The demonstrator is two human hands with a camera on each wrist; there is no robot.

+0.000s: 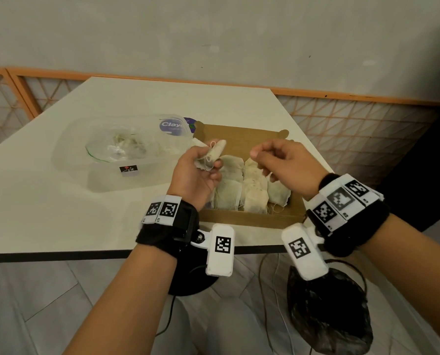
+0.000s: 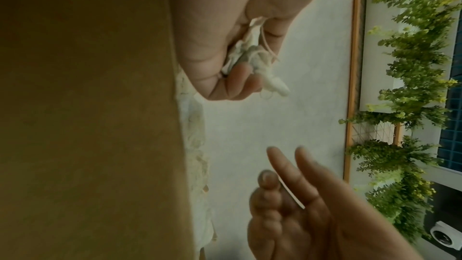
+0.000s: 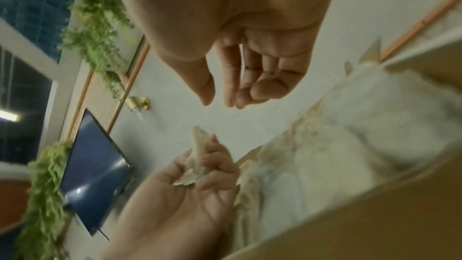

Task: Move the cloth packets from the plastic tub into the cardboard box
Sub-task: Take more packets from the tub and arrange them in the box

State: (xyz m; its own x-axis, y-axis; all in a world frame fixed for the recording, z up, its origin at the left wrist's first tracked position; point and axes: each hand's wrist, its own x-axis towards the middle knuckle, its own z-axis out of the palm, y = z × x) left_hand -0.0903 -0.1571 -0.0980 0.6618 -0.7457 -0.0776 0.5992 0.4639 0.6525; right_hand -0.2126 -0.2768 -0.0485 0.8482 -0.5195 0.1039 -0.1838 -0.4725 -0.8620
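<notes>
Cloth packet (image 1: 213, 155) between left hand's (image 1: 195, 172) curled fingers (image 1: 217, 163)

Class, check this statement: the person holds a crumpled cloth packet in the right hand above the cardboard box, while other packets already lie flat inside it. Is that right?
Not quite. The crumpled cloth packet is in the left hand, as the head view shows; the right hand holds nothing. Other packets do lie flat inside the cardboard box.

The left hand (image 1: 197, 172) covers most of the crumpled cloth packet (image 1: 212, 156) it grips and hides the packets in the cardboard box (image 1: 242, 219) by its left wall. What lies in the plastic tub (image 1: 116, 160) is too faint to count. In the right wrist view the packets in the box (image 3: 350, 149) are a blur.
</notes>
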